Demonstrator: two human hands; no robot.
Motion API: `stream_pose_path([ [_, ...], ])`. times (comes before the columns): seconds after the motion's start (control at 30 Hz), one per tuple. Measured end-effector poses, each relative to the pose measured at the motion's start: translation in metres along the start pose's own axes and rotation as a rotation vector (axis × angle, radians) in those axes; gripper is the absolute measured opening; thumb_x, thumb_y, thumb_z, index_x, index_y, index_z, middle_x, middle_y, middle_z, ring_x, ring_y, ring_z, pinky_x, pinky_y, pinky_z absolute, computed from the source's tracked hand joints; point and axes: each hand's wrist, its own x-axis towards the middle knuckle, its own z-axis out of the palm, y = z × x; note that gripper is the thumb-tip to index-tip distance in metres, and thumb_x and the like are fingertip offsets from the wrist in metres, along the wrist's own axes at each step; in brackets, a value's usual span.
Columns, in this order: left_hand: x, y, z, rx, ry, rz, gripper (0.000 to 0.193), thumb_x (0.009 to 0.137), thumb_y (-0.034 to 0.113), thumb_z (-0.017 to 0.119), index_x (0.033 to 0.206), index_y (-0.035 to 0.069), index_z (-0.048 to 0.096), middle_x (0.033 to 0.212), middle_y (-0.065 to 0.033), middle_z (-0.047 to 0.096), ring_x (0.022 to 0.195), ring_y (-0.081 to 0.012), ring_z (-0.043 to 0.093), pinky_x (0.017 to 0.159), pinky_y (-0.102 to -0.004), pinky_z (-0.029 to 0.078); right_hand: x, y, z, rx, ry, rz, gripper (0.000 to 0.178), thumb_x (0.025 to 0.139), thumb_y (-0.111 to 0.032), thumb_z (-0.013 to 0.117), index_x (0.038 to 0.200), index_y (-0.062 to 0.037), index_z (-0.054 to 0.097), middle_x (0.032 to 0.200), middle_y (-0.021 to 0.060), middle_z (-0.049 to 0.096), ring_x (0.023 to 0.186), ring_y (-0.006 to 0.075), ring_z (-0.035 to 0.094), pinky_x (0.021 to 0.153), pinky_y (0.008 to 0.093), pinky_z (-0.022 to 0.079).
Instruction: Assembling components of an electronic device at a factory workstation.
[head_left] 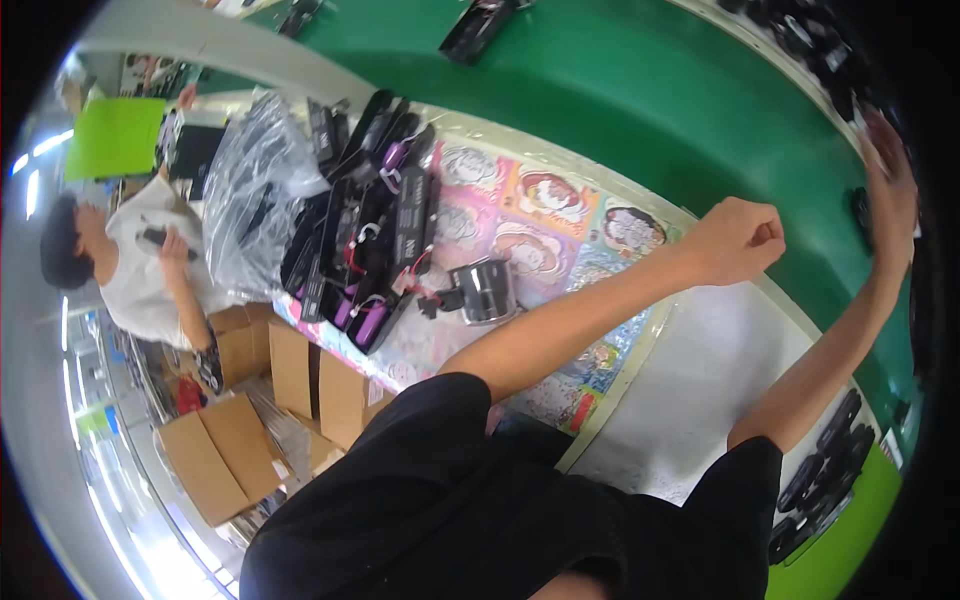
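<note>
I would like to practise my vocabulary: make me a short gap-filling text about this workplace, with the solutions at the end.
1. The left hand is curled into a ____.
2. Of the person's two hands, the ____ one is farther from the pile of black parts.
3. The long smooth surface beyond the patterned mat is coloured ____.
4. The see-through bag is made of ____.

Missing words: fist; right; green; plastic.

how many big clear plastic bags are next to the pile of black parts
1: the clear plastic bag lies just left of the pile of black parts; others may be hidden under it.
</note>
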Motion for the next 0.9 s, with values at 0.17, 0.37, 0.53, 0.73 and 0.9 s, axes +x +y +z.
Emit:
stream_pose_path([
  [0.17,0.003,0.002,0.016,-0.057,0.052,0.100,0.012,0.073,0.011,0.060,0.072,-0.001,0.060,0.063,-0.0127,0.063,0.055,-0.0215,0.061,0.054,-0.0317,0.049,-0.129,-0.211,0.101,0.478,-0.786,-0.553,0.057,0.067,-0.028,0.071,0.112,0.0007,0.052,0.109,0.0149,0.056,0.100,0.0321,0.055,0.085,0.0398,0.045],
  [0.37,0.001,0.019,-0.002,0.124,-0.187,-0.035,0.026,0.086,0.031,0.054,0.094,0.007,0.061,0.084,-0.0119,0.066,0.080,-0.0267,0.063,0.074,-0.0387,0.047,-0.150,-0.228,0.119,0.446,-0.998,-0.495,0.062,0.067,-0.034,0.073,0.115,-0.0039,0.050,0.108,0.0160,0.056,0.101,0.0324,0.053,0.086,0.0396,0.043],
  [0.53,0.002,-0.001,0.005,0.081,-0.035,0.113,0.018,0.082,0.020,0.055,0.083,0.003,0.061,0.074,-0.0110,0.063,0.065,-0.0204,0.059,0.059,-0.0325,0.047,-0.123,-0.215,0.107,0.639,-1.013,-0.310,0.054,0.069,-0.025,0.074,0.113,-0.0041,0.053,0.098,0.0097,0.060,0.091,0.0236,0.059,0.079,0.0326,0.046],
  [0.73,0.026,-0.021,0.011,-0.542,0.159,0.000,0.019,0.085,0.019,0.052,0.082,0.001,0.057,0.070,-0.0060,0.058,0.067,-0.0137,0.057,0.062,-0.0268,0.046,-0.075,-0.174,0.072,1.729,-0.432,0.767,0.044,0.075,-0.006,0.069,0.113,0.0023,0.050,0.101,0.0048,0.058,0.089,0.0104,0.054,0.075,0.0243,0.046],
  [0.9,0.024,0.012,-0.031,-0.912,0.272,-0.061,0.034,0.093,0.032,0.038,0.102,0.004,0.054,0.084,-0.0051,0.059,0.079,-0.0164,0.058,0.069,-0.0294,0.047,-0.052,-0.145,0.054,0.742,0.177,-0.023,0.058,0.069,-0.013,0.075,0.118,0.0002,0.049,0.113,0.0089,0.057,0.099,0.0184,0.056,0.079,0.0290,0.045],
])
